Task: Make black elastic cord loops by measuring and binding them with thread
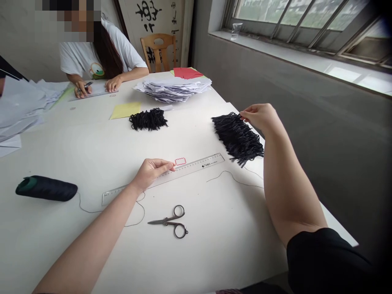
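Observation:
My left hand (pixel 154 171) is closed in a pinch above a clear plastic ruler (pixel 211 161), its fingertips at the corner of a small red-edged rectangle (pixel 180 161). The rectangle's material is too small to tell. My right hand (pixel 257 116) reaches out to the right, thumb and fingers pinched at the upper edge of a large bunch of black looped cords (pixel 237 136). A pair of small metal scissors (pixel 168 221) lies in front of the ruler, blades towards the left. On the left a spool of black thread (pixel 45 188) rests on its side, its loose thread running towards the ruler.
A smaller bunch of black cords (pixel 148 119) lies by a yellow paper (pixel 125 110). Behind it stands a paper stack (pixel 173 87) topped with red paper (pixel 187 73). Across the white table (pixel 76 143) a person (pixel 107 61) holds a pen. More papers (pixel 21 106) lie left.

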Available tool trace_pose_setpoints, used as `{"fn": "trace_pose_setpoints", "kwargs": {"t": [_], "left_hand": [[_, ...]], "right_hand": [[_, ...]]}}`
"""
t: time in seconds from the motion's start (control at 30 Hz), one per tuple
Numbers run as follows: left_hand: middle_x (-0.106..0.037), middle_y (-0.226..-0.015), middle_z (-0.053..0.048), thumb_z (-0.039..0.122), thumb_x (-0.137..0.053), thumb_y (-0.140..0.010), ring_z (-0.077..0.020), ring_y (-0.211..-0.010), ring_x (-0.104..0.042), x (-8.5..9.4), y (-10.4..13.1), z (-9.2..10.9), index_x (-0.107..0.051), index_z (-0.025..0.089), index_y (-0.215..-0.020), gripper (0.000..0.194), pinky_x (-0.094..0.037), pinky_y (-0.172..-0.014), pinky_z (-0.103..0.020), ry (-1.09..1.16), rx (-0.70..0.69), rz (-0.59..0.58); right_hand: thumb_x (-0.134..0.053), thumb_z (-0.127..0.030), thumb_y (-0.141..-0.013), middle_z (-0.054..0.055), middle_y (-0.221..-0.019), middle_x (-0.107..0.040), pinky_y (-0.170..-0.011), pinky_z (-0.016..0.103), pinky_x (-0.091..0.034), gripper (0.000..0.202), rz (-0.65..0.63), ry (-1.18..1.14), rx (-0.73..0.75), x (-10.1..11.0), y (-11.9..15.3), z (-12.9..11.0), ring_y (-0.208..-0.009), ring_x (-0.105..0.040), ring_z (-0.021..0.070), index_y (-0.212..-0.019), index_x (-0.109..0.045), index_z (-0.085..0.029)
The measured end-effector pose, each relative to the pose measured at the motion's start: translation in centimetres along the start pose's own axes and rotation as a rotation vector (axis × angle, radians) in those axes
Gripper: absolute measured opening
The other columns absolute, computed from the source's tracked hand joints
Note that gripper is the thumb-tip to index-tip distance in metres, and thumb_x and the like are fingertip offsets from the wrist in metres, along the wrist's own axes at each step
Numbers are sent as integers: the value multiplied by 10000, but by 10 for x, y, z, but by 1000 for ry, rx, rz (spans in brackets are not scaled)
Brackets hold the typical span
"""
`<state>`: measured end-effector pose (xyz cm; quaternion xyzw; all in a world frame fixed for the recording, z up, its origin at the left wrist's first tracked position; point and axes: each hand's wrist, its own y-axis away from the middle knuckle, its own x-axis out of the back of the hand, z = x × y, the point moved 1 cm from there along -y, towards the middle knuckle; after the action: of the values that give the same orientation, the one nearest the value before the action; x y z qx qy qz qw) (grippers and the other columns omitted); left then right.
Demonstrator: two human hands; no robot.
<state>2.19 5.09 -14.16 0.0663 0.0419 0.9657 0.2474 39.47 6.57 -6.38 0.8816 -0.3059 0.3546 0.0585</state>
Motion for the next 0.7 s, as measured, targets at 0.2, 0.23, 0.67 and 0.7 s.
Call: {"fn": "trace_pose_setpoints", "kwargs": {"t": [0.2, 0.23, 0.67, 0.7], "left_hand": [[-764, -838, -88, 478, -762, -746, -224, -895, -668, 0, 0, 1, -794, 181, -765, 299, -500, -865, -345, -36, -9, -6], [-765, -840, -87, 474, -757, -753, -224, -903, -668, 0, 0, 1, -794, 183, -763, 293, -498, -869, -343, -43, -13, -6], [-764, -859, -88, 466, -730, -776, -234, -940, -659, 1, 0, 1, -789, 186, -758, 287, -480, -880, -339, -86, -22, -19], [-763, -855, -89, 468, -727, -774, -238, -943, -656, 1, 0, 2, -788, 183, -752, 292, -480, -876, -340, -93, -20, -21]], "right_hand": [[-656, -181, -803, 59, -705, -638, -762, 336, -437, 77, 58, 58, -26, 4, -2, 4, -668, -516, 136, -771, -709, -135], [-659, -190, -808, 60, -715, -645, -754, 327, -439, 81, 49, 41, -13, 6, 0, 0, -672, -524, 133, -779, -710, -135], [-700, -367, -791, 35, -722, -652, -664, 273, -448, 209, 14, -154, 184, 8, 38, 22, -685, -565, 133, -776, -694, -159], [-704, -382, -778, 37, -726, -653, -663, 286, -445, 215, 31, -136, 163, 5, 38, 35, -691, -566, 146, -772, -694, -167]]}}
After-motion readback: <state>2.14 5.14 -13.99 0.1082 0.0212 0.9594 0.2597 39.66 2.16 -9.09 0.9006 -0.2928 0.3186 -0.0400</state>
